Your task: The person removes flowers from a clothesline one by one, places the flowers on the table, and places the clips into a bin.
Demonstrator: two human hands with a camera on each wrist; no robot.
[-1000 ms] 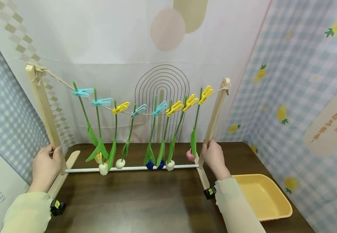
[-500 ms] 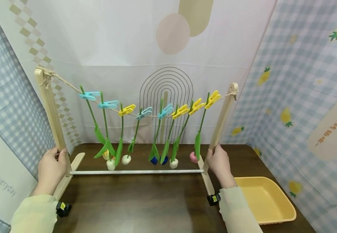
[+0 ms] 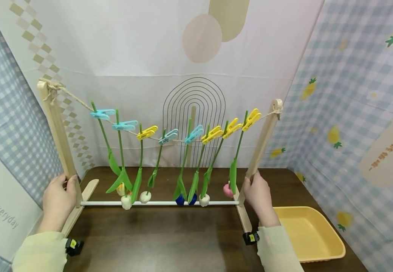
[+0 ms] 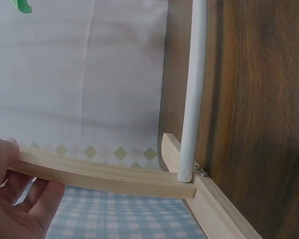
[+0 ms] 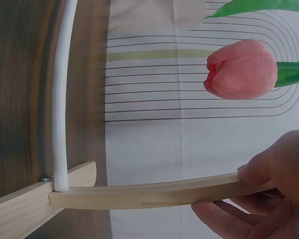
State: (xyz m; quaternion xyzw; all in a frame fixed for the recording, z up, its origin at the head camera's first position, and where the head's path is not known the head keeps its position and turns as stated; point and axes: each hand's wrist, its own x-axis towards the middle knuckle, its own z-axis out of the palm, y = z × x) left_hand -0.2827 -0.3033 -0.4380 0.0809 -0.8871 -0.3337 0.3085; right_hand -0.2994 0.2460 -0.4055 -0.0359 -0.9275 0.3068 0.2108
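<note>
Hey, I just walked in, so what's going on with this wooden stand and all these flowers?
A person is holding the wooden stand by its posts, one in the left hand, the other in the right hand. A rope sags between them, with blue and yellow clothespins clipping eight tulips to it by their stems, heads down. On the table, a yellow tray sits right of the stand.

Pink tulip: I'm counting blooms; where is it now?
In the head view, the pink tulip hangs rightmost on the beige twine, just left of the pale wooden post the right hand grips.
</note>
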